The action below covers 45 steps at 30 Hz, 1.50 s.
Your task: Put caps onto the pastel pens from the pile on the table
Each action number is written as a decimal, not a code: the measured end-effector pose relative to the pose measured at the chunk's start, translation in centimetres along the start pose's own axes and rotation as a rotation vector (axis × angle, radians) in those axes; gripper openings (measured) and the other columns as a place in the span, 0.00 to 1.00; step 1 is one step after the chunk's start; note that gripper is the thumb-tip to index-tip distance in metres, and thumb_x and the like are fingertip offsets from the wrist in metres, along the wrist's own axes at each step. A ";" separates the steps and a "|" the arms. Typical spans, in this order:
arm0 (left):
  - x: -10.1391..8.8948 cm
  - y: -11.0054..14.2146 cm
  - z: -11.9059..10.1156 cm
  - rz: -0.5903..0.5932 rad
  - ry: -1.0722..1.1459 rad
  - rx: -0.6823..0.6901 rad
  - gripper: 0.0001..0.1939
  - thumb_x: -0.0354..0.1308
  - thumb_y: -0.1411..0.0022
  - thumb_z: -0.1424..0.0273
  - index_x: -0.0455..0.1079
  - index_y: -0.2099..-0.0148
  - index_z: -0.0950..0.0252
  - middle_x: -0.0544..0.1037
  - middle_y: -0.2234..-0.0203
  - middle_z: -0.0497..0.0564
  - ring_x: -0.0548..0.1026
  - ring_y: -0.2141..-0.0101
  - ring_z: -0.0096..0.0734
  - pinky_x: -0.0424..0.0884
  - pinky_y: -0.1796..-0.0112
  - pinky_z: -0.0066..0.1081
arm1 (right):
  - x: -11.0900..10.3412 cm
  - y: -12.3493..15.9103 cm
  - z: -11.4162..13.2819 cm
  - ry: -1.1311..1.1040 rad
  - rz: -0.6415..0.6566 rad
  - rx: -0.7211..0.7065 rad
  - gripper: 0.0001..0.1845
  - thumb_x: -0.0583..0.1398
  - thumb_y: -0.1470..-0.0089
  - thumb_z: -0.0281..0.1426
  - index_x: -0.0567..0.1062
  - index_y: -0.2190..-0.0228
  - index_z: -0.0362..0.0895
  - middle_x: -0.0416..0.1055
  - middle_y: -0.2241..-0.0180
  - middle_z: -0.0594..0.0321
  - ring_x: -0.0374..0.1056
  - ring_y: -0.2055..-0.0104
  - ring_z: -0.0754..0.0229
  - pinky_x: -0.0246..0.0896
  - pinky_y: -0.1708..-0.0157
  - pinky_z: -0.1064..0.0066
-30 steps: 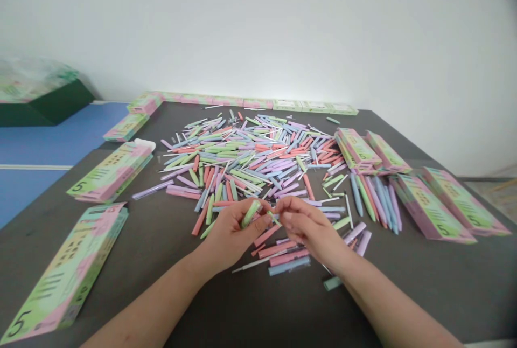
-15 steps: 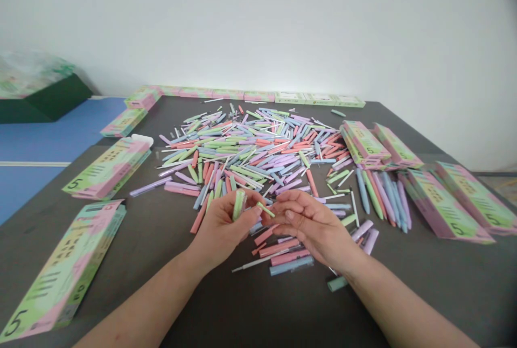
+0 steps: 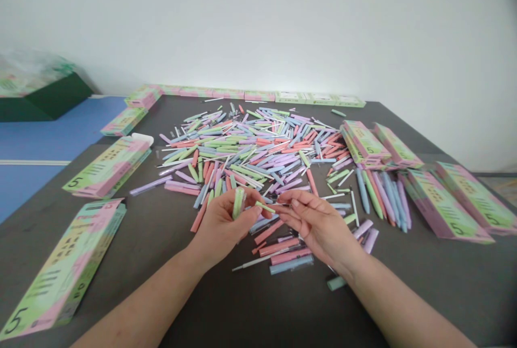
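The fingers of our left hand (image 3: 221, 229) clamp a green pen (image 3: 238, 203) above the tabletop (image 3: 161, 294), just below the pen pile (image 3: 242, 148), and we cannot tell if our right hand (image 3: 317, 224) grips the thin green stick (image 3: 264, 207) beside it.

Pastel green pen barrel (image 3: 238, 203)

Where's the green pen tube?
In the head view, the green pen barrel sits upright in the left hand, beside the right hand, just before the big pen pile.
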<state>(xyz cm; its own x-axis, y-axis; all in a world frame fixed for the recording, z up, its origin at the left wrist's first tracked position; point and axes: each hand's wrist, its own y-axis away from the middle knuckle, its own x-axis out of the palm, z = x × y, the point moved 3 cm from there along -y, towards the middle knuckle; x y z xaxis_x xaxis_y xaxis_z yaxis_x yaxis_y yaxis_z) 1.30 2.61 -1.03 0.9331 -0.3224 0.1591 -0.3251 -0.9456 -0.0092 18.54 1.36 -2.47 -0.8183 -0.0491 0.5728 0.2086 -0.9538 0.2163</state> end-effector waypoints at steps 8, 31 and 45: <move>0.0 -0.1 -0.1 -0.030 -0.035 -0.005 0.03 0.59 0.41 0.71 0.71 0.63 0.65 0.79 0.76 0.46 0.56 0.88 0.12 0.52 0.83 0.22 | -0.1 0.1 -0.2 0.077 0.013 -0.030 0.05 0.66 0.50 0.29 0.79 0.68 0.42 0.79 0.67 0.59 0.77 0.62 0.60 0.71 0.58 0.73; 0.1 0.2 -0.1 -0.002 -0.090 0.025 0.06 0.60 0.40 0.69 0.71 0.63 0.67 0.77 0.78 0.47 0.58 0.88 0.13 0.51 0.84 0.21 | 0.6 1.2 -0.2 0.287 0.134 -0.259 0.04 0.62 0.44 0.29 0.76 0.64 0.45 0.77 0.73 0.64 0.74 0.76 0.67 0.67 0.79 0.82; 0.3 0.2 -0.5 -0.072 -0.032 -0.029 0.10 0.65 0.46 0.63 0.74 0.65 0.65 0.77 0.78 0.48 0.64 0.84 0.20 0.57 0.81 0.23 | 1.2 1.5 0.4 0.330 0.050 -0.257 0.05 0.63 0.45 0.32 0.73 0.67 0.44 0.79 0.73 0.63 0.76 0.75 0.63 0.67 0.80 0.79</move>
<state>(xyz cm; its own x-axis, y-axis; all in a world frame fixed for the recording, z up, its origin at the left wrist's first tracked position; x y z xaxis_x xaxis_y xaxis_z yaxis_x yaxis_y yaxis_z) 1.40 2.32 -0.53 0.9585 -0.2554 0.1271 -0.2611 -0.9649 0.0299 18.06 -0.02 -1.13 -0.9470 -0.1497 0.2841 0.1461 -0.9887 -0.0339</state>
